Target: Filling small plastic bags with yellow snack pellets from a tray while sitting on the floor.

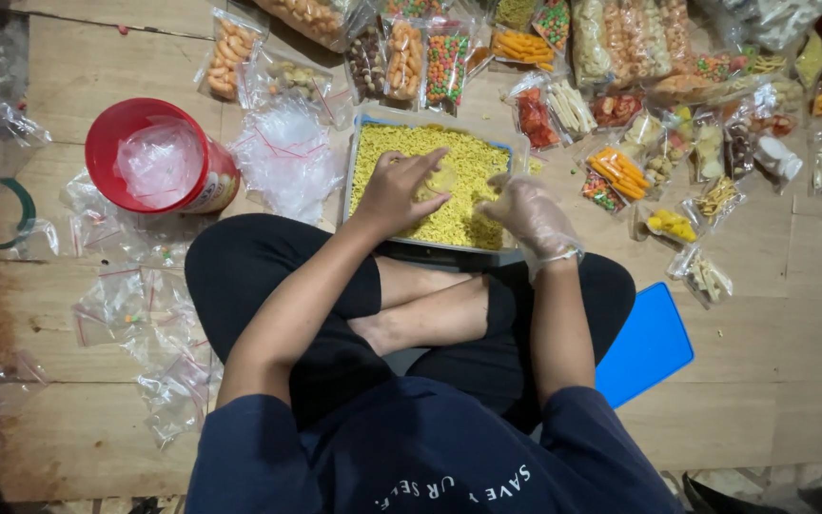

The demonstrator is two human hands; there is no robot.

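two hands at a tray of yellow snack, seen from above

the person sits cross-legged on a wooden floor (78,76), with a tray (359,152) of small yellow snack pieces (473,157) just beyond the knees. the left hand (400,190), bare, reaches forward with the forearm angled up and to the right; its fingers (425,162) curl around a small clear bag (440,181) held over the snack pieces. the right hand (530,214), in a thin clear glove, is raised at the tray's right near corner, wrist bent, fingers loosely bent beside the bag; whether they grip anything cannot be told. a red tub (145,152) lined with plastic stands to the left, with loose empty bags (283,157) between it and the tray. filled snack packets (620,171) lie far and right. a blue lid (647,345) lies by the right knee. the bag's contents and the tray's near edge are hard to make out.
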